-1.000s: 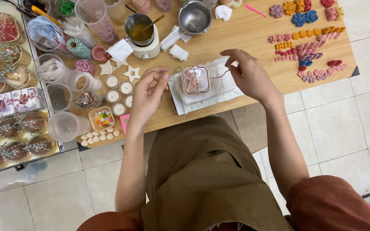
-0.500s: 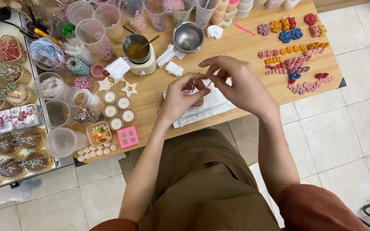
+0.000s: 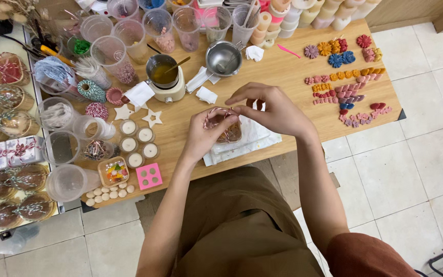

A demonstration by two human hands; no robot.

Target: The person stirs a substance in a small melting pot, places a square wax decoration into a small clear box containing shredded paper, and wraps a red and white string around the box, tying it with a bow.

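Overhead view of a wooden work surface (image 3: 293,72) crossing the upper half of the frame. At centre, the left hand (image 3: 208,134) and the right hand (image 3: 273,109) meet over a small clear container bound with red-and-white twine (image 3: 227,131), which sits on a white folded cloth (image 3: 255,138) near the front edge of the surface. Both hands are narrowed to pinches on the twine: the left grips it from the left side, the right from above with fingers curled. Above centre stand a small cream warmer carrying a dark pot of amber liquid (image 3: 164,77) and, just to its right, a steel pouring pitcher (image 3: 223,58). At upper right lie rows of small coloured flower-shaped pieces (image 3: 345,77). Left of the hands are white round candles in small cups (image 3: 138,142), white star shapes (image 3: 139,114) and a pink square mould (image 3: 149,176). Clear plastic cups (image 3: 129,31) line the upper edge. At far left, a tray of clear twine-tied packages (image 3: 6,149).
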